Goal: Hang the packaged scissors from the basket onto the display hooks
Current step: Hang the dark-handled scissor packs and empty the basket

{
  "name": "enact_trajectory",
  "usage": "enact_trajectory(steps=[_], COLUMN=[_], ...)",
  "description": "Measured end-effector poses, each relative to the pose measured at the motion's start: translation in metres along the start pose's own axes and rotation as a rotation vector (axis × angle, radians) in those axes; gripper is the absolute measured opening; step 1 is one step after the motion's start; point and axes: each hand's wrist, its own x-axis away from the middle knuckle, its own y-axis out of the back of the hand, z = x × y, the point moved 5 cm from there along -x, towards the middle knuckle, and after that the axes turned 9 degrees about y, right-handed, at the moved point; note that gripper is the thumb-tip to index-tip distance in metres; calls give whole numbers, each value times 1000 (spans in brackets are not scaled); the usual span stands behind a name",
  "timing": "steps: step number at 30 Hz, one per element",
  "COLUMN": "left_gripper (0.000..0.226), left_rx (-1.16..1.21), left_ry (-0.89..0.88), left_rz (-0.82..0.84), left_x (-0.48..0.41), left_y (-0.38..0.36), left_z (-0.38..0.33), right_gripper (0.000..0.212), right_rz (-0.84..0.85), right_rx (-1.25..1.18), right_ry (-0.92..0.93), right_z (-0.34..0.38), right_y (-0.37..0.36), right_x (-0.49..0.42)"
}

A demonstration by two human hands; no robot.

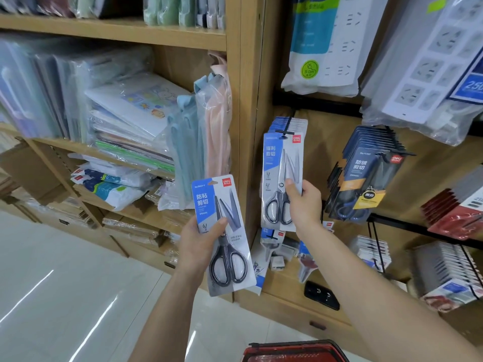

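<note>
– Red basket [292, 347] peeks in at the very bottom, closest to us. Can you see inside it?
– No, only its rim shows, so I cannot tell what is in it. Beside it is the shiny white floor [65, 283].
– What is the left hand doing?
– The left hand [198, 241] holds a pack of scissors [224, 231] up in the air, in front of the wooden post [245, 100]. The thumb presses on the front of the card and the other fingers are tucked behind it. The pack leans a little, with the black handles at the bottom.
– And the right hand?
– The right hand [304, 205] reaches further in and grips the front pack [281, 178] of a row. The thumb lies on the front and the fingers wrap round the right edge. That pack has a blue stripe and grey handles.
– Is it on the hook?
– Yes, the black hook [286, 130] pokes out at its top, and more packs like it hang behind.
– What is next to it?
– To the right a row of dark packs [366, 176] hangs, not touching the first row. Big bags with white power strips [326, 43] hang higher up. Far on the left, wooden shelves [112, 30] are stuffed with folders [125, 108] in plastic
</note>
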Motion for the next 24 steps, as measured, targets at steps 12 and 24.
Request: enact_trajectory(steps=[12,24], left_gripper=[14,14], left_rx=[-28,-21], left_ry=[5,-21], left_rz=[25,50], left_x=[5,3], left_y=[-3,-29], left_z=[-2,-10], right_gripper=[32,32], right_rz=[-15,247], right_rx=[10,100], right_ry=[-165,-94], right_z=[-1,0], right_y=[-9,4], right_x=[-29,27])
